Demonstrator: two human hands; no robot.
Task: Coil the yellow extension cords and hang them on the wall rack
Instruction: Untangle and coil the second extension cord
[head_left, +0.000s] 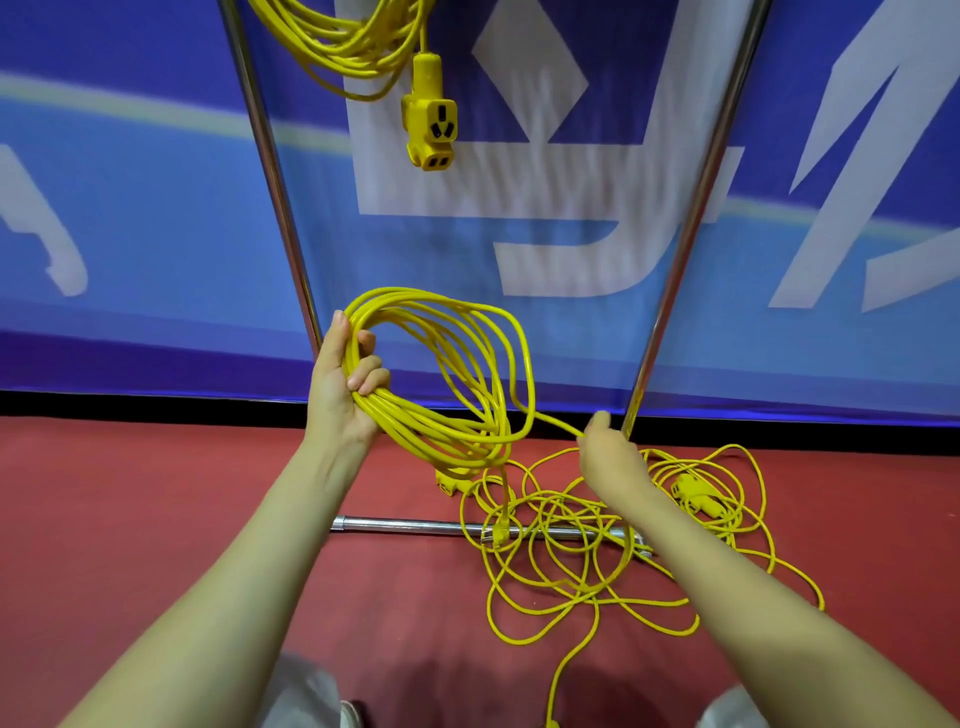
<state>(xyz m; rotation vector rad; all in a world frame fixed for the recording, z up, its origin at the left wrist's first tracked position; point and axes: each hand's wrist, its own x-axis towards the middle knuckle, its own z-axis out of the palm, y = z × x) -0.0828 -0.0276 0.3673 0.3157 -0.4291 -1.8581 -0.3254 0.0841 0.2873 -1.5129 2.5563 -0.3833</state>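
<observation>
Coil of yellow plastic-sheathed extension cord (415, 418) held in my left hand (337, 395), fingers curled round it; my right hand (610, 457), at its 4 o'clock, pinches the free strand (556, 422); slack (571, 540) tangled at 6 o'clock.

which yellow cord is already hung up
The top coil, socket dangling; the held coil is in the left hand, the tangle lies on the floor.
</observation>
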